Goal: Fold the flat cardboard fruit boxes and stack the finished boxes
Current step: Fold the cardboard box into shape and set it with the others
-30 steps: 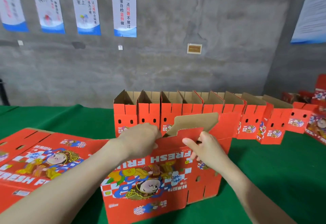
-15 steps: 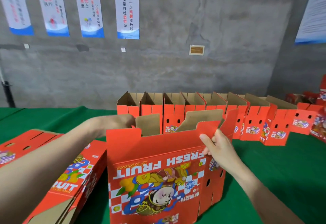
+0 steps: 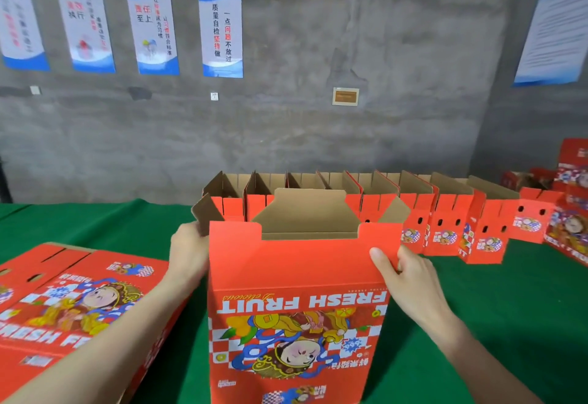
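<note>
The opened fruit box stands on end on the green worktop, near and central, between both hands. The right hand pinches its near right corner, thumb flat on the printed panel and fingers round the edge: a narrow grip on the cardboard. The left hand lies against the left wall at the foot of the left flap, with its fingers hidden behind the panel, so I cannot tell how that grip stands. The box is tall and held only near its top, so a hard push on the flaps could skew it or tip it. Closing the long flaps before the short side ones would probably leave the end unlocked. The left forearm passes close over the pile of flat boxes at near left and might drag the top sheet. The box's long axis is upright, with the open end up and the flaps raised. Its print reads upside down, so the upward end looks like the base, and the printed face is towards the person. Just behind it, the row of folded boxes runs left to right across the far worktop.
</note>
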Motion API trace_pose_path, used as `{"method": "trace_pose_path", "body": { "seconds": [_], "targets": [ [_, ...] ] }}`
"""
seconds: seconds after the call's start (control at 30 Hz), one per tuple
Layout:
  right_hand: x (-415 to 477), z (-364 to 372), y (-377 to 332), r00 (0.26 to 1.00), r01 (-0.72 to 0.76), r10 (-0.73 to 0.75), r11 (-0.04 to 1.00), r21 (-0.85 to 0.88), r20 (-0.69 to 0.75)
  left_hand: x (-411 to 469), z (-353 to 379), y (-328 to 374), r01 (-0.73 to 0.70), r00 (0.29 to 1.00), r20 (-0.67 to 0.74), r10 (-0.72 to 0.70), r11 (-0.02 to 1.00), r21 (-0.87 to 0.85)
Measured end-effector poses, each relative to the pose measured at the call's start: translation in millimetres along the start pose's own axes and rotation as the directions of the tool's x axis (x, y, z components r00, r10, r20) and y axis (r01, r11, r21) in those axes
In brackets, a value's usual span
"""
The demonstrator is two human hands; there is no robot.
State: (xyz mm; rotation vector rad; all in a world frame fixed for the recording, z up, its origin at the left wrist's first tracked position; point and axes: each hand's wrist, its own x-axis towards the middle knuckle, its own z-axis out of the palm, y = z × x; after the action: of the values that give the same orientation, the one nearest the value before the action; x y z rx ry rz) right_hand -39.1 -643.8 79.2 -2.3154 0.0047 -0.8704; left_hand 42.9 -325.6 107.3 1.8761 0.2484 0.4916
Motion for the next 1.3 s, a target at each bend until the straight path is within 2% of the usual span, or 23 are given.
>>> {"method": "trace_pose_path", "body": {
  "seconds": [0.13, 0.27, 0.4, 0.6, 0.73, 0.9, 1.0, 1.1, 1.17, 1.23, 1.3],
  "targets": [
    [-5.7, -0.2, 5.5, 0.997, -0.044, 0.044, 0.999, -0.004, 0.065, -7.4, 4.5, -9.4, 0.108, 0.982, -0.131, -0.137, 0.972, -0.21],
    [-8.3, -3.3, 8.7, 0.981, -0.158, 0.139, 0.978, 0.138, 0.136, -17.8, 8.4, -8.0, 0.188, 0.95, -0.169, -0.263, 0.913, -0.362],
    [-7.3, -2.9, 13.8, 0.954, -0.275, 0.247, 0.947, 0.165, 0.173, -28.8, 14.7, -11.3, 0.175, 0.945, -0.195, -0.263, 0.909, -0.379],
    [-10.5, 7.1, 25.1, 0.887, -0.415, 0.386, 0.907, 0.073, 0.252, -38.4, 22.8, -27.6, 0.144, 0.956, -0.204, -0.211, 0.944, -0.298],
    [-11.5, 11.3, 23.2, 0.9, -0.384, 0.381, 0.923, -0.029, 0.213, -39.6, 24.9, -29.6, 0.167, 0.959, -0.174, -0.222, 0.945, -0.282],
    [-11.7, 20.4, 14.8, 0.933, -0.255, 0.29, 0.95, -0.179, 0.212, -41.1, 20.1, -28.5, 0.158, 0.984, -0.042, -0.175, 0.951, -0.264],
    [-10.6, 24.0, 15.8, 0.939, -0.197, 0.252, 0.952, -0.234, 0.234, -51.1, 13.2, -27.4, 0.17, 0.972, 0.202, -0.119, 0.951, -0.257],
    [-10.8, 25.3, 18.9, 0.946, -0.159, 0.221, 0.953, -0.257, 0.237, -62.1, 12.1, -36.7, 0.21, 0.914, 0.402, -0.048, 0.905, -0.37],
    [-11.3, 26.0, 18.0, 0.956, -0.087, 0.162, 0.953, -0.291, 0.243, -62.4, 12.5, -40.3, 0.084, 0.925, 0.376, 0.048, 0.941, -0.327],
    [-10.8, 25.5, 17.5, 0.959, -0.021, 0.107, 0.95, -0.312, 0.262, -58.0, 12.5, -40.3, -0.166, 0.931, 0.309, 0.195, 0.979, -0.118],
    [-9.1, 24.8, 17.1, 0.961, 0.049, 0.043, 0.945, -0.323, 0.272, -56.4, 13.2, -39.9, -0.356, 0.903, 0.286, 0.321, 0.931, 0.078]
  ]
}}
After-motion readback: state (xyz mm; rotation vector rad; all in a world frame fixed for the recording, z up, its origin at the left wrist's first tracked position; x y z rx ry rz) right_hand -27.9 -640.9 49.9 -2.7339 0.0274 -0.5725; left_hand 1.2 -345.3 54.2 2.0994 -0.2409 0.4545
